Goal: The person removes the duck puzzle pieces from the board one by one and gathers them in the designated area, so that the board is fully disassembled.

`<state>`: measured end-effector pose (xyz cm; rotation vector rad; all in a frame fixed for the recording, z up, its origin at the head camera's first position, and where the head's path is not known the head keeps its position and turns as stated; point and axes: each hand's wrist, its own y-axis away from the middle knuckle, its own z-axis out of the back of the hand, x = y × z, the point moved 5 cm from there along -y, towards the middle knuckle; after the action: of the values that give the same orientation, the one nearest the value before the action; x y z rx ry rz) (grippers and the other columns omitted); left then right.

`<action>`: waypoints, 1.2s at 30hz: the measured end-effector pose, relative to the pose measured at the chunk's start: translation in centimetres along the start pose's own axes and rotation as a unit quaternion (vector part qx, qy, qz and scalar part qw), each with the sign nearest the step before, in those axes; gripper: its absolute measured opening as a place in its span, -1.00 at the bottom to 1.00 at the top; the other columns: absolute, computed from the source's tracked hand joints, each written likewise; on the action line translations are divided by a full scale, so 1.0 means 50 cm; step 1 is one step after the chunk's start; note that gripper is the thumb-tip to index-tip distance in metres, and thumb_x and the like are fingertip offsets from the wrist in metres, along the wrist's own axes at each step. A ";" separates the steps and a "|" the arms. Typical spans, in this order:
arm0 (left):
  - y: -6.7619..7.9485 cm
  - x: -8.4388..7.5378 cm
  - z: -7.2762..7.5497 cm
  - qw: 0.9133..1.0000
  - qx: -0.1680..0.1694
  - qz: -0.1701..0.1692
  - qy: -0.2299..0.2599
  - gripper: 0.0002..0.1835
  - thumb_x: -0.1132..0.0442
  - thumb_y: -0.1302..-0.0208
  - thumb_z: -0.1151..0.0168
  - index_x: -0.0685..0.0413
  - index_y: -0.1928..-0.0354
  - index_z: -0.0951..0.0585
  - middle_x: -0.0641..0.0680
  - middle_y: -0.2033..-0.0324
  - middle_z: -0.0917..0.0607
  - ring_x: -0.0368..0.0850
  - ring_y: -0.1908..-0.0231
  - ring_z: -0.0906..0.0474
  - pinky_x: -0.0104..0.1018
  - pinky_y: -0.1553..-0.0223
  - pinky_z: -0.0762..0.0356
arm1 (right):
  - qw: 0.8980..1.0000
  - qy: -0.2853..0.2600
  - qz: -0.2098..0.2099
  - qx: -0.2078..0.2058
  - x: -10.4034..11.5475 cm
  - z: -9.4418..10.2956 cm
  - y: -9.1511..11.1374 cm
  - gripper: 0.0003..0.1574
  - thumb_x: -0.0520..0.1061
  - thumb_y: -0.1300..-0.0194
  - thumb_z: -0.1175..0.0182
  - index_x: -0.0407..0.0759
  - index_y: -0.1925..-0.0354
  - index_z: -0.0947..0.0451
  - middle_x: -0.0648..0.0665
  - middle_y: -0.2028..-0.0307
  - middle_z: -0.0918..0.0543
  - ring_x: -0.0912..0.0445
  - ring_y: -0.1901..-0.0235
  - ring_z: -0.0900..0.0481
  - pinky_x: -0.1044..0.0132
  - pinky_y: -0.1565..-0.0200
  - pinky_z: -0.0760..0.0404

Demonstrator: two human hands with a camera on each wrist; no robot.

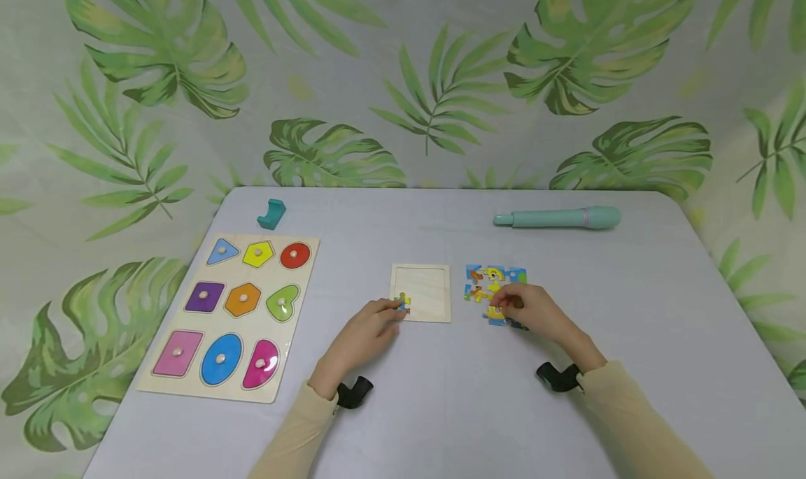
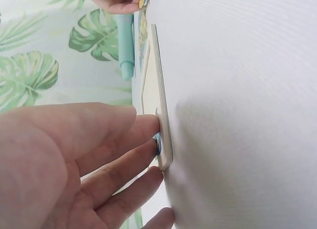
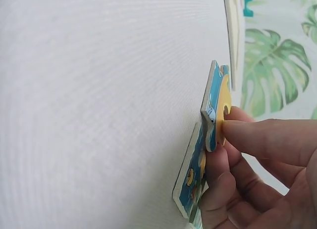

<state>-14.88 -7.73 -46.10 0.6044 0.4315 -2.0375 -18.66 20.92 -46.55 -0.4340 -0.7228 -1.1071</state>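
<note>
A shallow square wooden puzzle tray (image 1: 446, 294) lies mid-table, with a small jigsaw piece (image 1: 404, 300) in its near left corner. My left hand (image 1: 360, 332) reaches over that corner, its fairly straight fingertips resting on the piece and the tray's edge. To the right of the tray, my right hand (image 1: 535, 312) pinches a blue-and-yellow jigsaw piece (image 3: 223, 98) between thumb and fingers, tilted up off the table on one side. Another blue jigsaw piece (image 3: 187, 182) lies under that hand. Several more jigsaw pieces (image 1: 477, 294) sit grouped just beyond it, partly covered by the fingers.
On the left lies a wooden shape board (image 1: 286, 346) with coloured knobbed shapes. A teal notched block (image 1: 272, 214) stands behind it. Toward the back right rests a mint-green microphone-shaped stick (image 1: 557, 218). A leaf-patterned cloth (image 1: 441, 164) hangs behind the table.
</note>
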 end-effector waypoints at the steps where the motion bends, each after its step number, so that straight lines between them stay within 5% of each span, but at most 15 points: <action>1: 0.000 0.000 0.000 1.000 0.000 0.000 -0.001 -0.69 0.32 -0.35 -0.14 0.20 -0.10 -0.60 0.19 -0.16 -0.51 0.10 -0.22 -0.36 -0.08 -0.26 -0.25 | 1.000 0.003 0.003 -0.003 0.000 0.000 0.000 -0.88 -0.41 -0.20 -0.21 -0.25 0.31 -0.61 -0.07 0.41 -0.58 0.10 0.39 -0.43 0.37 0.37 -0.47; 15: 0.003 0.002 0.001 1.000 -0.002 -0.007 -0.008 -0.67 0.31 -0.35 -0.14 0.19 -0.12 -0.59 0.18 -0.17 -0.50 0.09 -0.22 -0.36 -0.09 -0.24 -0.28 | 1.000 -0.021 0.011 -0.010 0.031 -0.005 -0.012 -0.90 -0.35 -0.25 -0.19 -0.26 0.25 -0.61 -0.11 0.35 -0.61 0.08 0.34 -0.50 0.32 0.33 -0.54; 26: 0.015 0.015 0.007 1.000 -0.006 -0.020 -0.008 -0.69 0.30 -0.34 -0.15 0.23 -0.09 -0.60 0.14 -0.17 -0.51 0.07 -0.24 -0.35 -0.09 -0.25 -0.26 | 0.994 -0.041 0.087 0.047 0.132 -0.091 -0.092 -0.81 -0.43 -0.19 -0.15 -0.31 0.22 -0.60 -0.13 0.34 -0.61 0.11 0.35 -0.48 0.31 0.26 -0.52; 36: 0.024 0.029 0.013 1.000 0.001 -0.016 -0.010 -0.71 0.31 -0.35 -0.14 0.24 -0.05 -0.62 0.13 -0.18 -0.51 0.10 -0.26 -0.32 -0.06 -0.27 -0.23 | 0.992 -0.036 0.098 0.065 0.182 -0.160 -0.141 -0.70 -0.45 -0.12 -0.08 -0.34 0.16 -0.57 -0.13 0.27 -0.61 0.12 0.32 -0.48 0.33 0.23 -0.52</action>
<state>-14.64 -9.69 -46.48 0.5806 0.4303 -2.0732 -20.29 7.02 -45.88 -0.4248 -0.7933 -0.8581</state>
